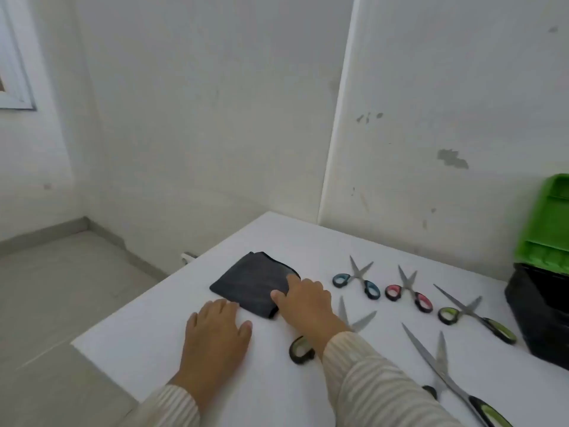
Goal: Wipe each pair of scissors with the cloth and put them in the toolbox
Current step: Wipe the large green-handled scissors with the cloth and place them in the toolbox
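free: bare white table (271, 238) behind and left of the grey cloth (249, 282) | obstacles: five open-bladed scissors (408, 286) spread between cloth and black toolbox (538, 312) | right edge: toolbox, green lid (545, 229) raised

No readable text, label, brand, number or sign appears anywhere in the view.
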